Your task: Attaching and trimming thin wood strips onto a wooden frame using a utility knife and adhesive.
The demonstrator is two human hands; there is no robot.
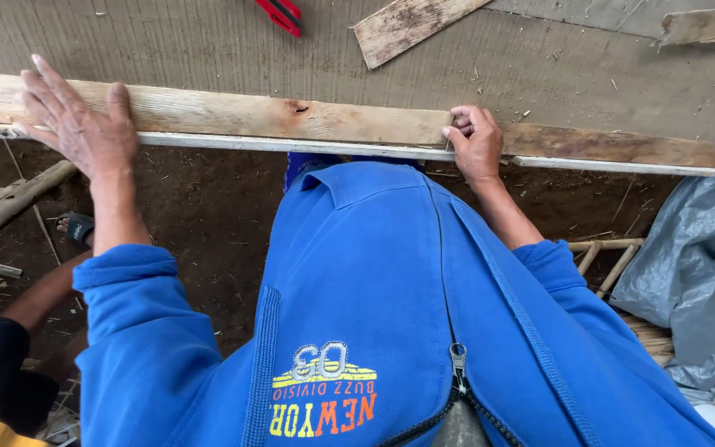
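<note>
Long plank [291, 120] lies flat on bench edge; left hand [80, 124] splayed flat at 10 o'clock, right hand [475, 142] clamped on plank edge at 1 o'clock; red tool [279, 14] at 12 untouched, no cut visible.

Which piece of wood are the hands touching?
The long plank lying across the view. The left hand lies flat on it and the right hand grips its near edge. The short board and the scrap farther off lie untouched.

red tool [279, 14] and short board [407, 25] on grey surface; grey tarp [688, 265]; bamboo frame [606, 257].
</note>
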